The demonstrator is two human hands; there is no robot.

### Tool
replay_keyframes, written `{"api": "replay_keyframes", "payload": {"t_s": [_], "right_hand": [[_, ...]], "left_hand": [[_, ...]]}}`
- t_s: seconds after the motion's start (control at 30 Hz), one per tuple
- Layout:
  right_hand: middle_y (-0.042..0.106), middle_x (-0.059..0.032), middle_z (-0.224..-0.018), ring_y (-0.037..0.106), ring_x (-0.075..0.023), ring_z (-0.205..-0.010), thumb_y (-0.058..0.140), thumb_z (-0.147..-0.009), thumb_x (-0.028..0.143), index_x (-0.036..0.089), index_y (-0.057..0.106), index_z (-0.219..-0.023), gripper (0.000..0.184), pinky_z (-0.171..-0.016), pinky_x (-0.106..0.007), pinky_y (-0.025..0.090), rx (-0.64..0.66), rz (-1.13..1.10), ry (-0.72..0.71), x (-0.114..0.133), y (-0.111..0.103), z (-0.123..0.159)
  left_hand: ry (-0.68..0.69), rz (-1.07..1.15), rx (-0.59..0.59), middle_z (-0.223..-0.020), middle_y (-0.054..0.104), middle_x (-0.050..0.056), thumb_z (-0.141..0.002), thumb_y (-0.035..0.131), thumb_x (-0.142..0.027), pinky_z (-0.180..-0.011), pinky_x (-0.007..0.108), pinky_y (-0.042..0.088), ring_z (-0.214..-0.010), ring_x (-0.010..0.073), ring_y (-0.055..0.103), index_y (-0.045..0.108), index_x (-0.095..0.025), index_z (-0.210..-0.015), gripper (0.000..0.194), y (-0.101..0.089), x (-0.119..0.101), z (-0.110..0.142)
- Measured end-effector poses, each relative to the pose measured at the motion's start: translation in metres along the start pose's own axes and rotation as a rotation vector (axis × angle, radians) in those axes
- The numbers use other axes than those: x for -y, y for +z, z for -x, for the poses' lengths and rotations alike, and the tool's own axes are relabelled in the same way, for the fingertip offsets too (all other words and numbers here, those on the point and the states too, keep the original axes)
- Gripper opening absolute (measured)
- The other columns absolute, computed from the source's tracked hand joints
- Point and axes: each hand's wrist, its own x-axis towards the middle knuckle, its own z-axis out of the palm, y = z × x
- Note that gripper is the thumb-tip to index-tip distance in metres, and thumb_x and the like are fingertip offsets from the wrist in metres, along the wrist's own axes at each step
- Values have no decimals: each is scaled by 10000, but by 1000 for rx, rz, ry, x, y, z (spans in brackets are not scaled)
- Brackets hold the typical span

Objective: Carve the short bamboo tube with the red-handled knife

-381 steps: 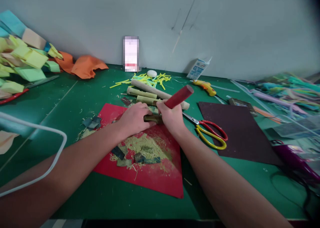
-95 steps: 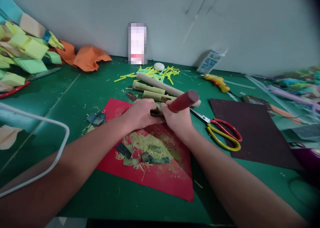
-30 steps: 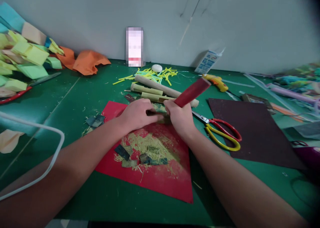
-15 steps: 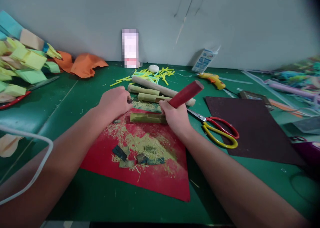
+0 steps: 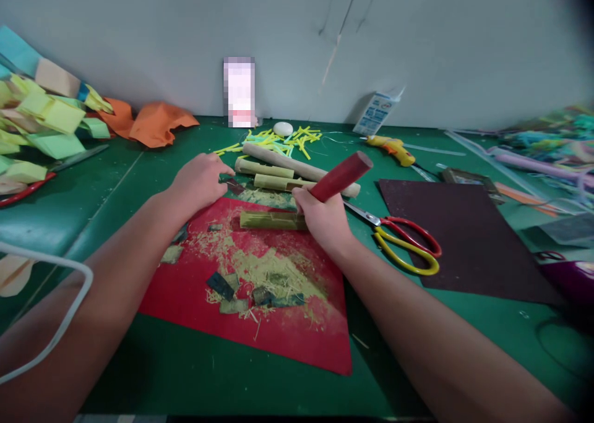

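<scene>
My right hand [image 5: 325, 219] is closed round a tool with a thick red cylindrical handle [image 5: 342, 177]; its working end is hidden behind the hand. Against that hand's fingers lies a short green bamboo tube [image 5: 266, 220], its top partly cut away, resting on the red sheet [image 5: 297, 342]. My left hand [image 5: 199, 179] is off the tube, at the sheet's far left corner. Its index finger and thumb are apart, close to a small dark reddish-brown piece [image 5: 235, 187]. Bamboo dust [image 5: 273, 265] and dark green chips [image 5: 220, 285] cover the middle of the sheet.
Behind are two more bamboo tubes [image 5: 264, 167] and a wooden rod [image 5: 283, 158]. Scissors [image 5: 403, 243] overlap a dark brown sheet [image 5: 455, 237]. A yellow glue gun [image 5: 392, 149] lies farther back. Folded papers [image 5: 46, 114] are heaped left; a white cable [image 5: 69, 287] crosses my left forearm.
My left hand has let go of the bamboo tube and moved left to the sheet's far corner, exposing the tube. My right hand still grips the tool. The sheet's left side has shifted outward.
</scene>
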Motion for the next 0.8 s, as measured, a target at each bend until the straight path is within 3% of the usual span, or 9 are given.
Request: {"api": "replay_keyframes", "payload": {"t_s": [0.37,0.57,0.8], "right_hand": [[400,57,-515,394,-109,-542,576,-757,262,237,378,-537,297,-571,-306,330,-4,12,7,-1,0,-1],[394,59,-497,394,-107,-525,572,-766,260,235,377,-531,307,-563,-301,326,6,12,8,0,-1,0],[386,60,-505,382,-109,-542,573,-763,255,237,364,-530,313,-567,-300,318,4,23,2,0,-1,0]], "left_hand": [[33,7,21,-1110,698,106,-789,565,-276,-933,388,504,-1074,294,630,767,-228,-1098,372,7,6,-4],[-42,29,35,-1058,686,114,-733,642,-313,-844,380,507,-1016,306,642,755,-206,-950,267,0,6,-4],[-142,246,83,-914,726,44,-716,698,-339,-697,318,446,-798,217,647,700,-226,-912,226,-2,11,-4]]}}
